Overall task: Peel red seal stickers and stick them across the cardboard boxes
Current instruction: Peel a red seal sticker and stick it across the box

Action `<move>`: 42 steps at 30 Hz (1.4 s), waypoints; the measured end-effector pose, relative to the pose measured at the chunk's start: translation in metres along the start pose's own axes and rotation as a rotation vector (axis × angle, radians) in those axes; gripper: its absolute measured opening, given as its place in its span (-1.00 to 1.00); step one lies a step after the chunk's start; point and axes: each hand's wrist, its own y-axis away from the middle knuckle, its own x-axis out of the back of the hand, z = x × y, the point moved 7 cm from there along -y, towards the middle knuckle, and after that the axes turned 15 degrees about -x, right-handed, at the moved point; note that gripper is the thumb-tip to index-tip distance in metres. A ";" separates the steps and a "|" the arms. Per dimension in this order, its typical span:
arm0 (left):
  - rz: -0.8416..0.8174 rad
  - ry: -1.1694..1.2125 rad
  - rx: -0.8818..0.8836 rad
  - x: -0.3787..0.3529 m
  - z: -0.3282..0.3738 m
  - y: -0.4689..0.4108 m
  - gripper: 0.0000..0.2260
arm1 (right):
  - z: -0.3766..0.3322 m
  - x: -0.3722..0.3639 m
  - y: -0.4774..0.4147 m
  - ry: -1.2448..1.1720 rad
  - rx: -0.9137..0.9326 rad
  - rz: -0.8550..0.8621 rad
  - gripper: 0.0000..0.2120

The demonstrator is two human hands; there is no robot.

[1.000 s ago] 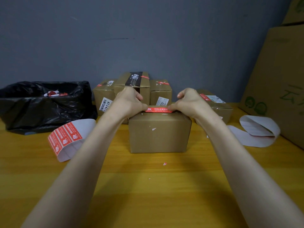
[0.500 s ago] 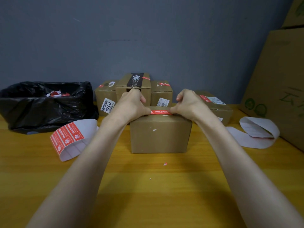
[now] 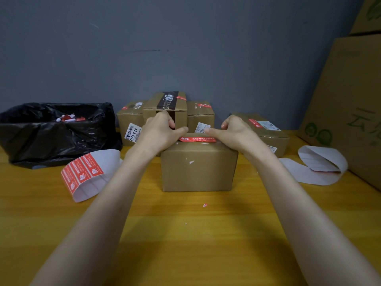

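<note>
Head view.

1. Left hand (image 3: 162,131): fingers curled into the palm, thumb extended toward the right. The heel of the hand rests at the upper left edge of the cardboard box (image 3: 199,168) and covers the left end of the red seal sticker (image 3: 198,139). Whether the thumb touches the sticker cannot be told. Nothing is gripped.
2. Right hand (image 3: 235,131): fingers curled, thumb extended toward the left, its tip just above the right part of the sticker. The heel of the hand rests on the upper right edge of the box. Nothing is gripped.
3. Both forearms reach straight forward over the wooden table (image 3: 185,234), palms down, thumb tips facing each other and apart.
4. The sticker lies flat across the top of the box, between the two hands.
5. Left of the left hand: a curled sticker sheet (image 3: 84,172) and a black bag (image 3: 57,129).
6. Beyond both hands: stacked sealed boxes (image 3: 165,104).
7. Right of the right hand: a strip of white backing paper (image 3: 317,166).
</note>
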 end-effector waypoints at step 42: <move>-0.279 0.339 0.091 -0.008 -0.015 0.003 -0.83 | 0.010 -0.004 -0.013 -0.093 -0.043 -0.218 -0.66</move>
